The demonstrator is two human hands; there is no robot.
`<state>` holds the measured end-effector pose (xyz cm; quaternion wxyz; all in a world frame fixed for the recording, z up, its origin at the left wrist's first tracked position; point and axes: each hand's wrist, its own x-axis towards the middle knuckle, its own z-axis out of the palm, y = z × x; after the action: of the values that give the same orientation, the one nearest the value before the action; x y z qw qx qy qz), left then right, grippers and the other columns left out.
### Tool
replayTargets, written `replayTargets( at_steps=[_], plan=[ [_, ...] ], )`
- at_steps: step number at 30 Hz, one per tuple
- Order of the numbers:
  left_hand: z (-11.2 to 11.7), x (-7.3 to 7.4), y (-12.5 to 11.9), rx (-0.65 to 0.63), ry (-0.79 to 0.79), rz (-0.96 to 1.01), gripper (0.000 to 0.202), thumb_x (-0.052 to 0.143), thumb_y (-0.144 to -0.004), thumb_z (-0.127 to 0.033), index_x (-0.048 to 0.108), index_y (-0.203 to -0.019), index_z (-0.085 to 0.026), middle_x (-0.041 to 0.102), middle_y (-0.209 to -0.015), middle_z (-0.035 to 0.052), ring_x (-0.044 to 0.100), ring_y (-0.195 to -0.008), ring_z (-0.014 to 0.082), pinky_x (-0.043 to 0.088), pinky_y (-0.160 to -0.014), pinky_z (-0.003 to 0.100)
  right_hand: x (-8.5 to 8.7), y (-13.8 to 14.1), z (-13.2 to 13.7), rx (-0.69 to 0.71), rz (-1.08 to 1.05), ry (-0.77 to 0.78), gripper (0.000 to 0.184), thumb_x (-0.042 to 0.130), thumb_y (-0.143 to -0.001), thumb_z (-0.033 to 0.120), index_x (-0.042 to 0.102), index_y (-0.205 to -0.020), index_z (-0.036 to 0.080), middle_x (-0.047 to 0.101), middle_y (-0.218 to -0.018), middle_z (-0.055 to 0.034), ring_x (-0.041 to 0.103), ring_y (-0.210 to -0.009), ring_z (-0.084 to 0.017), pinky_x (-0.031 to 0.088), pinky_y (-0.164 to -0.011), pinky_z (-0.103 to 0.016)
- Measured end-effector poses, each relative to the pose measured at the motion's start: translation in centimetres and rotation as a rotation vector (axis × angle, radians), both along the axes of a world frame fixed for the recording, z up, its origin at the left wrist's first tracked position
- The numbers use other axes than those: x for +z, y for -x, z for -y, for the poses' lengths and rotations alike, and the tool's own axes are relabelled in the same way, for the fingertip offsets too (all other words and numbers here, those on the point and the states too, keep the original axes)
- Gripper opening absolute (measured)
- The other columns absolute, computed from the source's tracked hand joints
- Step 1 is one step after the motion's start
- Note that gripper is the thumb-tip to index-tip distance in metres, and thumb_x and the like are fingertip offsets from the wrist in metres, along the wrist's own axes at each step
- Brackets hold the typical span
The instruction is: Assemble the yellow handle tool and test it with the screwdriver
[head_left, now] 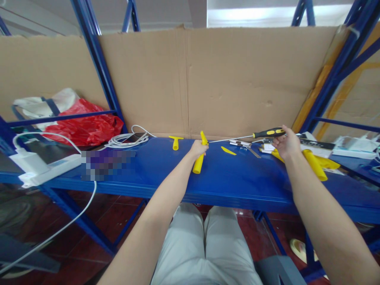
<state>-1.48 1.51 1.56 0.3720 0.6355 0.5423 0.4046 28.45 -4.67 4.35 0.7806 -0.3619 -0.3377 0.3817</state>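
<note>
blue metal shelf (237, 178) serves as the bench, with a brown cardboard sheet (208, 79) standing along its far edge.

left hand (198, 149): clenched round a yellow tube (197, 164) near the shelf's centre. the tube's far end pokes out past the fingers and its near end points at the near edge.

right hand (286, 143): grasping the black-and-yellow handle of a screwdriver (268, 133), held over the right part of the shelf. the thin shaft runs left and its tip ends just beside the left hand and the tube. cannot tell if tip and tube touch.

between the hands: a small yellow sliver (228, 150) lies flat on the shelf. just left of the left hand, toward the far edge: a yellow t-piece (175, 141). under and right of the right hand: more yellow parts (315, 165), lying flat and partly overlapping.

further left: a coiled white cable (127, 139), then a red plastic bag (84, 126), crumpled and bulging, contents hidden. behind it is a white bag (44, 103) with blue straps, contents also hidden. a white power strip (47, 168) sits at the near left with a charger plugged in.

far right: white boxes (353, 148), closed as far as visible.
</note>
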Motion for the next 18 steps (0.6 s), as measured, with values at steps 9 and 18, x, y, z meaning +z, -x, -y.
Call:
replayTargets(
  at_steps=[9, 18],
  plan=[
    [-0.3, -0.2, 0.1, 0.007, -0.007, -0.005, 0.014, 0.057, -0.075, 0.001, 0.059, -0.068, -0.011, 0.043, -0.045, -0.0069, 0.047, -0.038, 0.0078, 0.038, -0.045, 0.018, 1.0, 1.8, 1.1, -0.078, -0.061, 0.053, 0.034, 0.041, -0.099, 0.024, 0.046, -0.066, 0.021, 0.046, -0.046, 0.0017, 0.042, -0.038, -0.009, 0.034, -0.034, -0.019],
    [-0.6, -0.3, 0.0, 0.01, -0.009, -0.012, 0.015, 0.058, -0.073, 0.001, 0.058, -0.066, -0.012, 0.045, -0.046, -0.006, 0.048, -0.039, 0.0079, 0.038, -0.045, 0.018, 0.3, 0.3, 0.0, -0.094, -0.025, 0.055, 0.03, 0.05, -0.091, 0.027, 0.042, -0.062, 0.023, 0.044, -0.045, 0.0026, 0.039, -0.036, -0.01, 0.029, -0.03, -0.022]
  ],
)
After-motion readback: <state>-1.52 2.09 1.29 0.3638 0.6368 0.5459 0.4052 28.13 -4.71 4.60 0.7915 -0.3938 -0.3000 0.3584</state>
